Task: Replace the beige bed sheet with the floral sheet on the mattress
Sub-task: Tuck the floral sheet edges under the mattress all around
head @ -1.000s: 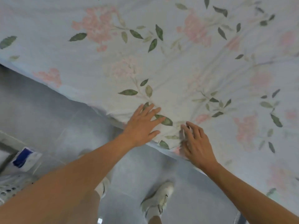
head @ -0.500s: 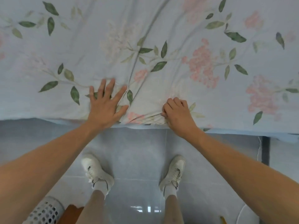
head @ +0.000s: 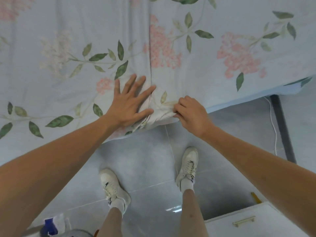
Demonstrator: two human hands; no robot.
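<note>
— Where's the sheet (head: 171, 69) now?

— Spread over the mattress, its edge hanging just past the side nearest me. My left hand (head: 130, 105) lies flat on it, fingers wide, holding nothing; my right hand (head: 191, 112) pinches a fold at that edge.

— How to do this well?

— I'd say pin with the left, draw the fold outward gently — no bunching.
</note>
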